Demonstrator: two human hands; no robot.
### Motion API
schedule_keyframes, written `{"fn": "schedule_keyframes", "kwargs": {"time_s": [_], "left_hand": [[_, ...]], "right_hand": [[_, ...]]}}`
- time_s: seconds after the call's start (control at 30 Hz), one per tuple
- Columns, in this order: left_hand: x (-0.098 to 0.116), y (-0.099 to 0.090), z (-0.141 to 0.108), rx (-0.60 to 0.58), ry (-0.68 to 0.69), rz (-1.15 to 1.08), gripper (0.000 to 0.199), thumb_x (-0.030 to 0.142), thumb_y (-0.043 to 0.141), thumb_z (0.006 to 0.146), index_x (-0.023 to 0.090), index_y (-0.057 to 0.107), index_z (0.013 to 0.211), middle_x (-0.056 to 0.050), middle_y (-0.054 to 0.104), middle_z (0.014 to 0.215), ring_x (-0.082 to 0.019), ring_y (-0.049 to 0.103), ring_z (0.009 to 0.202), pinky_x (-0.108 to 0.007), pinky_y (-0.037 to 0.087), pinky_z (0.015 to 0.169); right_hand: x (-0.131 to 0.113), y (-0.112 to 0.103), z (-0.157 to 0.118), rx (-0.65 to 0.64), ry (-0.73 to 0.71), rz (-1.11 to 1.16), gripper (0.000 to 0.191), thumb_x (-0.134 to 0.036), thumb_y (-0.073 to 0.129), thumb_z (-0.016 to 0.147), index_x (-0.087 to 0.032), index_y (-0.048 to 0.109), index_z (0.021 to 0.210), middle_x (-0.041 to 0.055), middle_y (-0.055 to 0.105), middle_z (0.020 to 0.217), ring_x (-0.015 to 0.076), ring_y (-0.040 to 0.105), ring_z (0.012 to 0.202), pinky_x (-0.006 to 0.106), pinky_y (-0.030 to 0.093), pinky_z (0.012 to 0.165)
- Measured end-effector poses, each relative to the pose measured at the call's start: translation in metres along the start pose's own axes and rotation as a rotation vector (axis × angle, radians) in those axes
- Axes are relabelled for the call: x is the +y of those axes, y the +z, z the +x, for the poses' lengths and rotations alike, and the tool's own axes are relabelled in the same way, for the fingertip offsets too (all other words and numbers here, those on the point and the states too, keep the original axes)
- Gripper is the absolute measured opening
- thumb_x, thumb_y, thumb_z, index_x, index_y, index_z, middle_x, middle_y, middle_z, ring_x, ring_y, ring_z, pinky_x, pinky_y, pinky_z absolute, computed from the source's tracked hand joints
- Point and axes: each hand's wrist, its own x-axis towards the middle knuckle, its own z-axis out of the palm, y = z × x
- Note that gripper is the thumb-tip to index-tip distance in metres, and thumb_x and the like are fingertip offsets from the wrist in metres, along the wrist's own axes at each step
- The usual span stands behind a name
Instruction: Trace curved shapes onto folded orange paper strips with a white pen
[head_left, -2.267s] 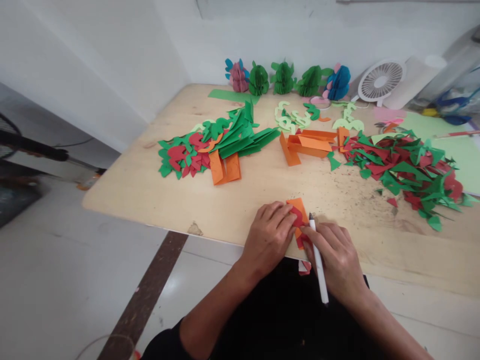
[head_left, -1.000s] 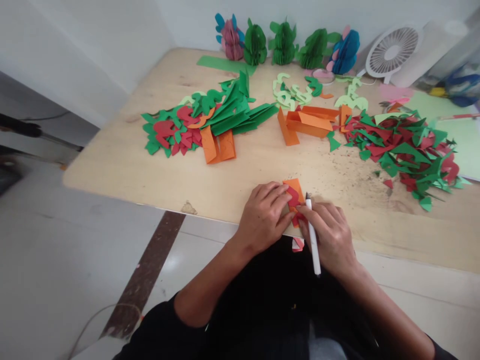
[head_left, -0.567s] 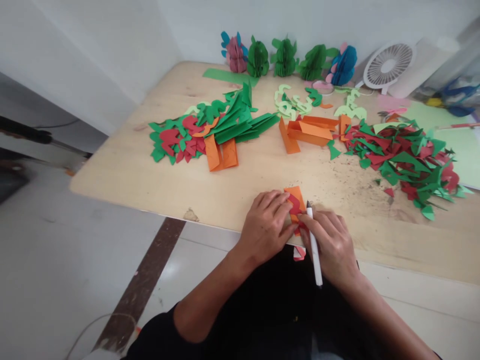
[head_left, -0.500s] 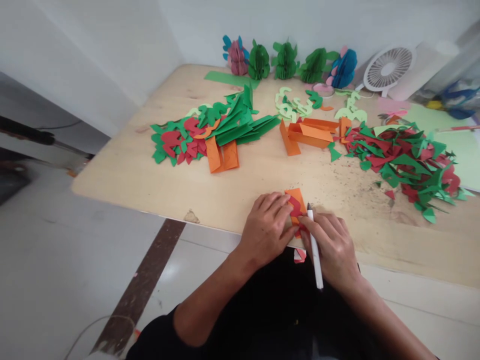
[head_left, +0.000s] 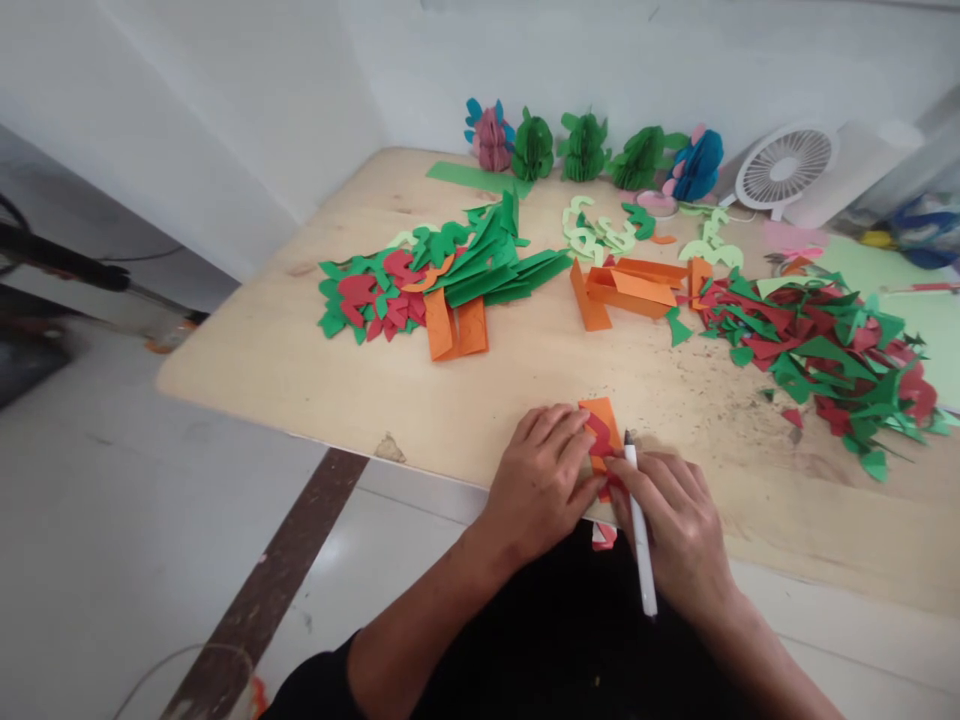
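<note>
Bearings are taken from the orange paper strip (head_left: 606, 412), with 12 o'clock toward the wall. Nearest, at 6 o'clock below the table's edge, a small red-and-white item (head_left: 603, 537) shows against black clothing; its nature cannot be told.

The right hand (head_left: 671, 515), at 4 to 5 o'clock, grasps a white pen (head_left: 643, 560), dark tip pointing roughly to 12 o'clock. Its foremost fingertips also meet the paper. The left hand (head_left: 538, 480), at 8 to 9 o'clock, is unclenched, its fingertips pressing a red cut-out (head_left: 600, 438) onto the orange paper strip. Both papers lie between the hands at the near edge of the table (head_left: 465, 420). Whether the red patch at the strip's lower end is the same piece cannot be told.

Farther out, at 10 o'clock, lies a heap of red and green cut-outs (head_left: 364, 297), adjoined by folded green strips (head_left: 487, 268) and an orange folded piece (head_left: 472, 325). Orange folded papers (head_left: 634, 290) lie at 12 o'clock; a pile of red and green scraps (head_left: 825, 350) spreads at 2 o'clock. Beyond, pale-green cut-outs (head_left: 589, 242) lie at 12 o'clock.

At the wall, five paper figures (head_left: 585, 150) stand in a row from 11 to 1 o'clock. A white fan (head_left: 785, 170) stands at 1 o'clock, with a white roll (head_left: 862, 170) leaning just beside it.
</note>
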Motion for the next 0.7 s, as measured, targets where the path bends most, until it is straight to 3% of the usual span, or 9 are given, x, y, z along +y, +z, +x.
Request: {"fn": "schedule_keyframes", "kwargs": {"time_s": [0.2,0.43,0.7], "left_hand": [[0.000,0.001,0.000,0.013,-0.001,0.014,0.026,0.033,0.055,0.093,0.011,0.065,0.104,-0.016,0.065,0.126,-0.030,0.055,0.120,-0.050,0.046,0.107],[0.000,0.000,0.000,0.005,-0.005,-0.010,0.028,0.031,0.052,0.093,0.010,0.064,0.108,-0.017,0.064,0.126,-0.031,0.055,0.121,-0.052,0.045,0.107],[0.002,-0.002,0.001,-0.010,-0.017,-0.009,0.028,0.031,0.049,0.094,0.011,0.064,0.106,-0.017,0.064,0.127,-0.031,0.055,0.121,-0.052,0.045,0.107]], "right_hand": [[-0.005,-0.004,0.010,0.029,0.025,0.023,0.023,-0.011,0.056,0.093,-0.017,0.060,0.114,0.0088,0.070,0.094,0.0234,0.061,0.091,0.037,0.045,0.078],[-0.003,-0.002,0.016,-0.039,-0.004,0.064,0.028,-0.009,0.053,0.093,-0.019,0.060,0.119,0.0088,0.071,0.106,0.0254,0.060,0.100,0.039,0.045,0.081],[-0.004,-0.001,0.015,-0.032,0.011,0.062,0.030,-0.010,0.052,0.094,-0.020,0.061,0.121,0.0085,0.071,0.100,0.0254,0.060,0.099,0.039,0.044,0.080]]}}
